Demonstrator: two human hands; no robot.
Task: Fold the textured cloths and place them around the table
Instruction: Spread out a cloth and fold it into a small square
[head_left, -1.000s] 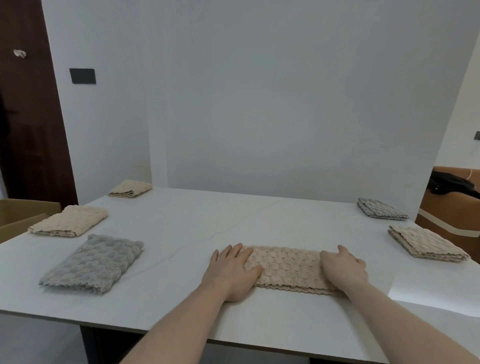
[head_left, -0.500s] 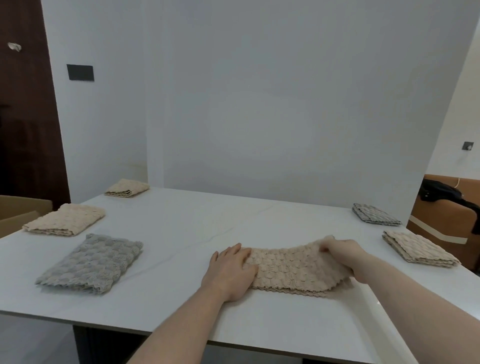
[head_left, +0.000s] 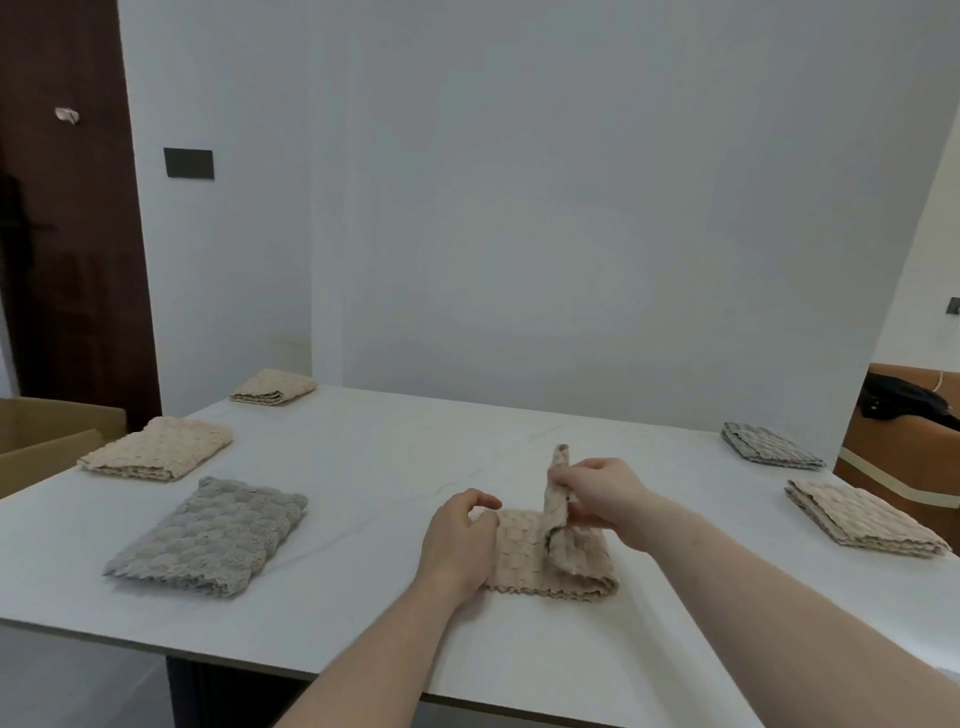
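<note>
The right hand (head_left: 597, 493) pinches the raised end of the beige textured cloth (head_left: 524, 558) lying near the front edge of the white worktop (head_left: 389, 467); the left hand (head_left: 460, 540), fingers curled, presses its other end; an open cardboard box (head_left: 47, 431) stands left, contents hidden.

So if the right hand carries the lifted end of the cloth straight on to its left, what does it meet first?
Most likely the left hand, which rests on the beige cloth's other end. The right hand pinches the raised flap; nothing else seems to lie between them, though depth is hard to judge.
</note>
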